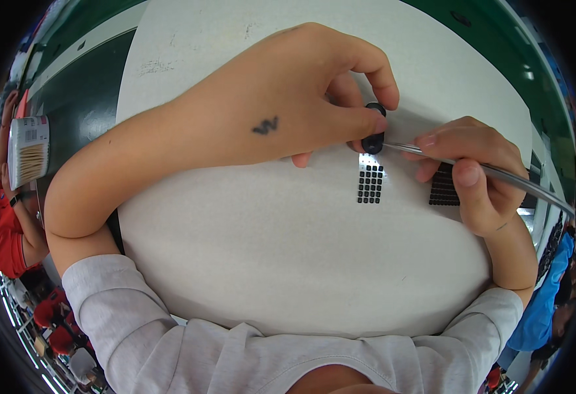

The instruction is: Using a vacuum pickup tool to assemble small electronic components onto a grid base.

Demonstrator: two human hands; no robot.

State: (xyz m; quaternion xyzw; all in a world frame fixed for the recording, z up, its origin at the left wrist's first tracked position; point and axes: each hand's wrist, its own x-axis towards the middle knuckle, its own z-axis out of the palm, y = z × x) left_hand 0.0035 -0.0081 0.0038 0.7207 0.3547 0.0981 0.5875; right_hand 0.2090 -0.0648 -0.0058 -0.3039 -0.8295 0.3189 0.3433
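Observation:
My left hand (327,85) reaches in from the left, its thumb and fingers pinching a small black oblong part (372,146) that stands up from the table. In my right hand (488,161) is a slim, pointed metal tool (524,182), gripped like a pen. Its tip meets or nearly meets the lower right side of the black part. Just below the part lies a clear strip with rows of small black square pads (370,187). A darker sheet of black pads (443,188) lies beneath my right hand, partly hidden by the fingers.
A white sheet (268,249) covers the work surface, over a green mat (94,79). At the left edge lies a clear tub of cotton swabs or sticks (30,154). A person in a red shirt (12,230) is at far left; a blue garment (540,308) shows at right.

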